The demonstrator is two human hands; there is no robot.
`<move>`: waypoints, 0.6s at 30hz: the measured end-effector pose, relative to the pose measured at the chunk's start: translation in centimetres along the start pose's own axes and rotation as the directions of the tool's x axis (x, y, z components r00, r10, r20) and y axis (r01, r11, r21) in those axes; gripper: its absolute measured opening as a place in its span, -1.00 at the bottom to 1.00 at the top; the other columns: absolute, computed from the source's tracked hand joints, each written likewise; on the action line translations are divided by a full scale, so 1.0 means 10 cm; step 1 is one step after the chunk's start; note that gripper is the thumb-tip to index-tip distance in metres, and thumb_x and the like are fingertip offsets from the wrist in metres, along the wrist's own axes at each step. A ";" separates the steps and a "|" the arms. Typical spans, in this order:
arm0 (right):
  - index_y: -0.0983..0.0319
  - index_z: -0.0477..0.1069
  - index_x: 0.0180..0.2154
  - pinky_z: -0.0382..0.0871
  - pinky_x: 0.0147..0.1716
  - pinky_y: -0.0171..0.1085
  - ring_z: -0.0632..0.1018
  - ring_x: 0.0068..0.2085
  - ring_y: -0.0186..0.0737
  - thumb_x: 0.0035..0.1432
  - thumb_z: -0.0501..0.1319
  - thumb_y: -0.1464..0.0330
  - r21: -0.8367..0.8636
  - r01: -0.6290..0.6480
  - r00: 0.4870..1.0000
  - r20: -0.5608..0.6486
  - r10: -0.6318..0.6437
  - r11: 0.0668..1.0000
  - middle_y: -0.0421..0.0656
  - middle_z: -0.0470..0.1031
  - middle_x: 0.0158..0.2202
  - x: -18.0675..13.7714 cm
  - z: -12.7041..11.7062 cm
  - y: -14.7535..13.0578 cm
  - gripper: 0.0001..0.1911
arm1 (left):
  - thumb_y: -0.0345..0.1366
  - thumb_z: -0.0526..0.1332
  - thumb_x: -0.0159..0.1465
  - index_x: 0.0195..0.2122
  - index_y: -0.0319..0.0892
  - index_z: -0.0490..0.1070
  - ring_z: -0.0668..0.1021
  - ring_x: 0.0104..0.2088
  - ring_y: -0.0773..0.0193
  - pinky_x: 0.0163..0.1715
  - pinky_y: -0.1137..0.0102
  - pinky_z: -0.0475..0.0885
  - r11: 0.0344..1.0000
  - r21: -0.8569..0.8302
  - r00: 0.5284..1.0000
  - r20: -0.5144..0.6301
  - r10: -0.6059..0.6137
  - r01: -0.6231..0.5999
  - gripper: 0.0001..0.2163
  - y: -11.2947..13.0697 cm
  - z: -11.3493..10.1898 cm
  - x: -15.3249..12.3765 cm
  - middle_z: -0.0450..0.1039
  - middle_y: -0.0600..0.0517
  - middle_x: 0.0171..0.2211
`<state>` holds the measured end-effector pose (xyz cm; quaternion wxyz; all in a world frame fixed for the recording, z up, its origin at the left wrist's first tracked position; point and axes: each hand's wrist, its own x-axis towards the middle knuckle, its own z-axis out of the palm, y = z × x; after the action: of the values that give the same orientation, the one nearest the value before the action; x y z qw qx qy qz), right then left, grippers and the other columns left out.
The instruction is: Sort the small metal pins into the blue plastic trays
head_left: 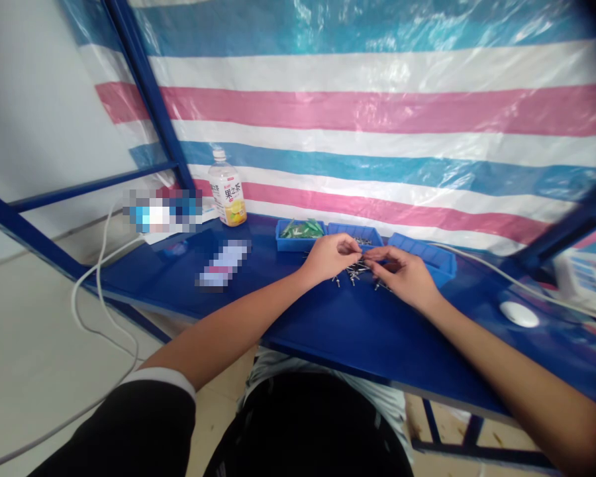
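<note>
My left hand and my right hand meet over the blue table, fingertips pinched together on a small metal part I cannot make out. Under and between them lies a scatter of several small metal pieces. Just behind the hands stand three blue trays: the left tray holds green parts, the middle tray holds small metal bits, the right tray shows no contents from here.
A drink bottle with a yellow label stands at the table's back left. White cables hang off the left edge; another cable and a white oval object lie at the right. A striped plastic sheet hangs behind.
</note>
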<state>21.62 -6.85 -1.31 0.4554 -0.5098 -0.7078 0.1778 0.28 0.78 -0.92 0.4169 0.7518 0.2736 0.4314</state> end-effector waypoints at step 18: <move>0.15 0.61 -0.19 0.50 -0.32 -0.18 0.63 -0.31 -0.14 0.35 0.31 0.11 -0.154 0.048 0.999 0.014 -0.046 0.987 -0.12 0.66 -0.27 0.00 -0.04 -0.07 -0.75 | -0.41 0.36 0.30 -0.17 -0.22 0.56 0.70 -0.17 0.27 -0.09 0.34 0.57 0.986 0.137 0.990 0.113 0.082 -0.097 -0.91 0.09 -0.01 -0.04 0.69 -0.03 -0.19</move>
<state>21.61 -7.22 -0.62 0.4150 -0.5259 -0.7336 0.1143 0.06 0.08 -0.32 0.3563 0.8133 0.2468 0.3882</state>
